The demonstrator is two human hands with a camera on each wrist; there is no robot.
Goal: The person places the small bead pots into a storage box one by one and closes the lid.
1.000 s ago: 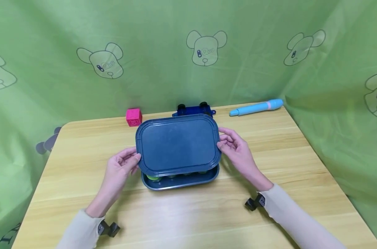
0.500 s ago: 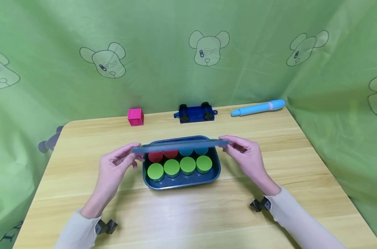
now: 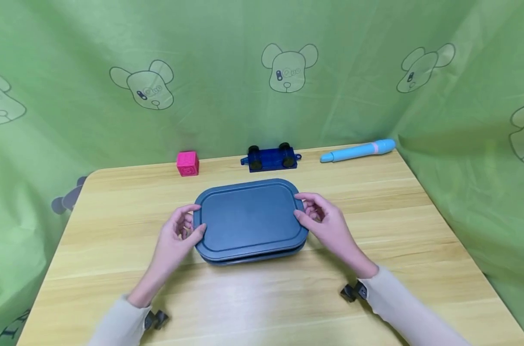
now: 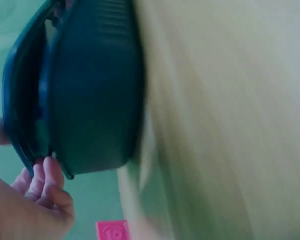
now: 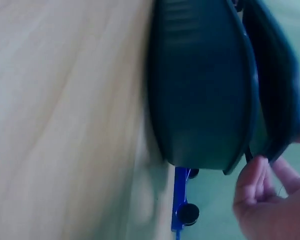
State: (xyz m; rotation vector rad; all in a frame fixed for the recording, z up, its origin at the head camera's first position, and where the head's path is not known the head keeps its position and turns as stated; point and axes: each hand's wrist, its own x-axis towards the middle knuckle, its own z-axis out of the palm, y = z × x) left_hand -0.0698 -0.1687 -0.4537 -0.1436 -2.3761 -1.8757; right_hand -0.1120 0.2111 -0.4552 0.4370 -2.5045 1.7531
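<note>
Both hands hold a dark blue-grey rectangular lid (image 3: pixel 250 218) with rounded corners over a matching box (image 3: pixel 257 259). My left hand (image 3: pixel 181 230) pinches the lid's left end, thumb on top and fingers curled beneath. At the opposite end my right hand (image 3: pixel 322 218) grips it the same way. A narrow gap shows between lid and box along the near side. In the left wrist view the box wall (image 4: pixel 95 90) stands beside the slightly raised lid (image 4: pixel 20 100). The right wrist view shows that gap too, with fingertips at the box's rim. The box's contents are hidden.
Along the back of the wooden table (image 3: pixel 262 302) lie a pink cube (image 3: pixel 188 164), a blue toy wagon base (image 3: pixel 271 159) with black wheels, and a light blue pen-shaped thing (image 3: pixel 358 151). A green curtain (image 3: pixel 227 96) hangs behind and at the sides.
The lid tipped up nearly edge-on, showing green, red and blue round-topped pieces in the box, then came down flat over it. Both hands moved with it.
</note>
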